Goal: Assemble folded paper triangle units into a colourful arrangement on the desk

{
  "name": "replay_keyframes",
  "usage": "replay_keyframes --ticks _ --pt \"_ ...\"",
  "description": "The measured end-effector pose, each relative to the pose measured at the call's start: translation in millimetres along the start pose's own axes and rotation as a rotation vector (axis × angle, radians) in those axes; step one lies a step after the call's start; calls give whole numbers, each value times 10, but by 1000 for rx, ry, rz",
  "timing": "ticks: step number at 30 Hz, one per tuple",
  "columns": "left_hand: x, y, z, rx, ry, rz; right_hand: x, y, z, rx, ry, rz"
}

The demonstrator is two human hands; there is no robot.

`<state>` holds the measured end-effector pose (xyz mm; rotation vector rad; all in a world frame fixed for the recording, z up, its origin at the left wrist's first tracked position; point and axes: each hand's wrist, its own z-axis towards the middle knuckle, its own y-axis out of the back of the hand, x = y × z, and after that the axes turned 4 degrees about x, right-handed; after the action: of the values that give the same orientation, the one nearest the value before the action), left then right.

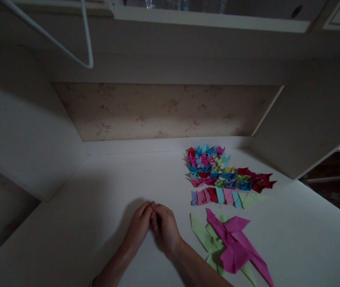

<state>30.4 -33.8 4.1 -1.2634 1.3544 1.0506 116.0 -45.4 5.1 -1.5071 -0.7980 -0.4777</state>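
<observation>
The left hand (139, 223) and right hand (168, 229) meet over the white worktop (128, 175), their fingers (154, 224) curled in and touching near the tips, though from here I can't tell whether they are closed on anything. Just beside the right forearm (198, 265), a large magenta paper fold (237, 244) lies across a pale green one (203, 236). Farther back on the same side sit a row of flat folded strips (212, 195) and, behind it, rows of small, bright, pointed paper shapes (216, 175)
</observation>
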Motion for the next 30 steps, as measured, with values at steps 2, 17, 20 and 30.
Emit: replay_keyframes --ticks 2,17,20,30 --pt "-27 -8 -16 4 4 -6 -5 3 0 5 1 -5" --pt "-36 16 3 9 -31 88 -37 5 6 5 36 -64" --pt "-11 33 33 6 -62 140 -57 -22 28 -24 61 -102" --pt "-32 -74 -220 77 -355 581 706 84 -828 111 61 -998"
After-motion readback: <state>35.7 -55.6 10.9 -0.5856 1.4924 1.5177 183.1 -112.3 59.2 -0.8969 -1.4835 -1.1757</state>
